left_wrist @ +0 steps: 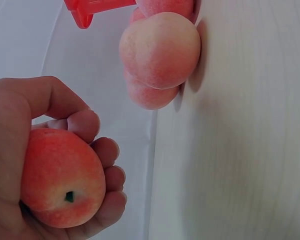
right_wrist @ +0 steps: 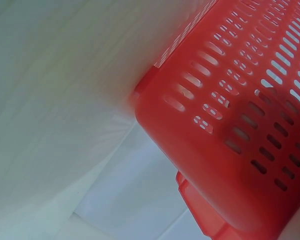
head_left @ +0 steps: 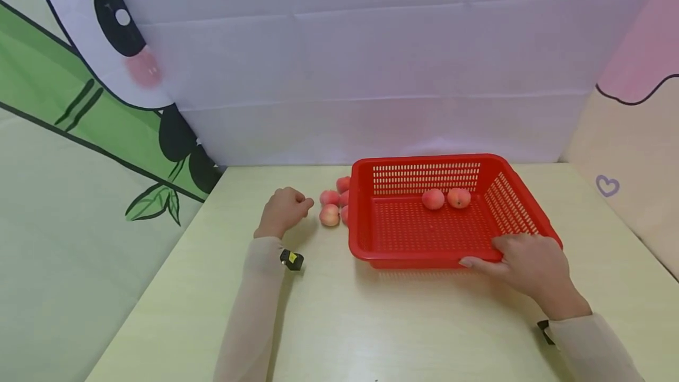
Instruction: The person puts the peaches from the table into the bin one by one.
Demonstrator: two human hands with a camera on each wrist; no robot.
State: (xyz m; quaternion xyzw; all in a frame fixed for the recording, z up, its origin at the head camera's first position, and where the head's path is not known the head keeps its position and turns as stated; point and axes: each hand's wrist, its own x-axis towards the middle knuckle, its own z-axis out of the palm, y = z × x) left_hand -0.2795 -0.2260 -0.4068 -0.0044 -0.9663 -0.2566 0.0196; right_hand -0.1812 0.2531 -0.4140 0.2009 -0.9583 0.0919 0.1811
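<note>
My left hand (head_left: 283, 210) curls round a pink-red peach (left_wrist: 60, 184), which the left wrist view shows cupped in the palm; in the head view the fist hides it. Just right of that hand several more peaches (head_left: 330, 214) lie in a cluster (left_wrist: 160, 50) against the left wall of a red slotted plastic basket (head_left: 414, 236). Two peaches (head_left: 433, 198) (head_left: 458, 197) sit inside the basket near its far wall. My right hand (head_left: 530, 264) grips the basket's near right rim, thumb along the front edge. The right wrist view shows only the basket's wall (right_wrist: 230, 125).
The pale yellow-green table (head_left: 339, 323) meets a white cloth backdrop (head_left: 371, 75) behind. A panda and bamboo curtain (head_left: 79, 105) hangs at the left, a pink and cream one (head_left: 636, 134) at the right.
</note>
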